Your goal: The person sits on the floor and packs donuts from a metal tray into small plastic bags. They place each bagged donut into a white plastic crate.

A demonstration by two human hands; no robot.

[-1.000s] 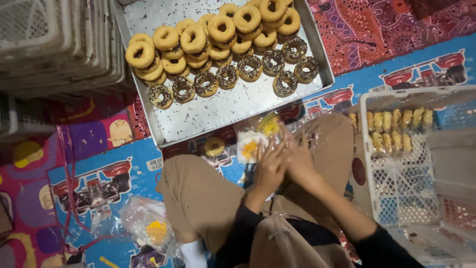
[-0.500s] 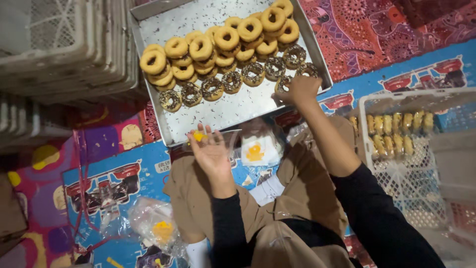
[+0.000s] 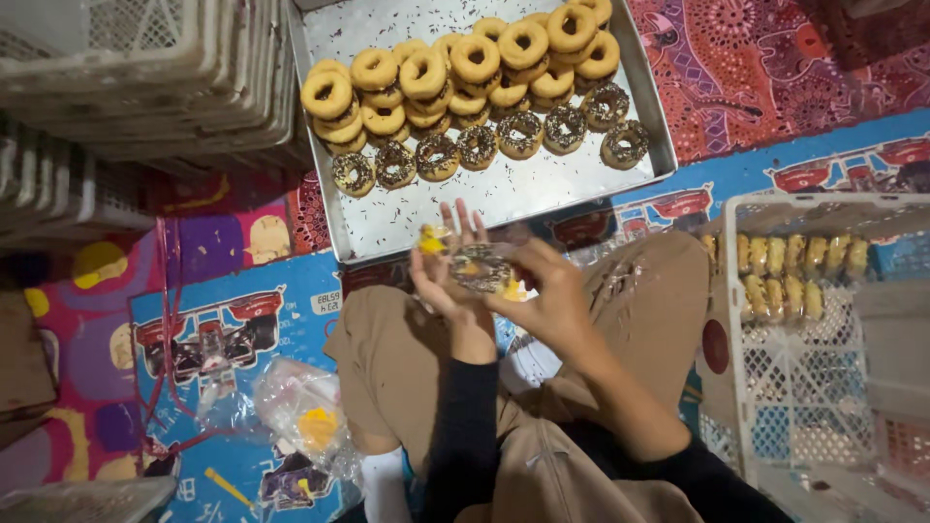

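Both hands meet over my lap, just below the metal tray (image 3: 387, 218). My left hand (image 3: 441, 281) holds a small clear plastic bag (image 3: 484, 266) with yellow print, fingers spread upward. My right hand (image 3: 547, 300) grips a sprinkle-topped doughnut (image 3: 475, 263) at the bag; how far it sits inside I cannot tell. The tray carries several plain glazed doughnuts (image 3: 475, 58) stacked at the back and a row of chocolate-sprinkled ones (image 3: 567, 126) in front.
A white plastic crate (image 3: 746, 387) on the right holds several bagged doughnuts (image 3: 785, 276). Stacked white crates (image 3: 145, 87) stand at upper left. A heap of clear bags (image 3: 305, 416) lies on the colourful mat by my left knee.
My right hand has come back from the tray with a sprinkled doughnut. Both hands now join at the bag over my lap.
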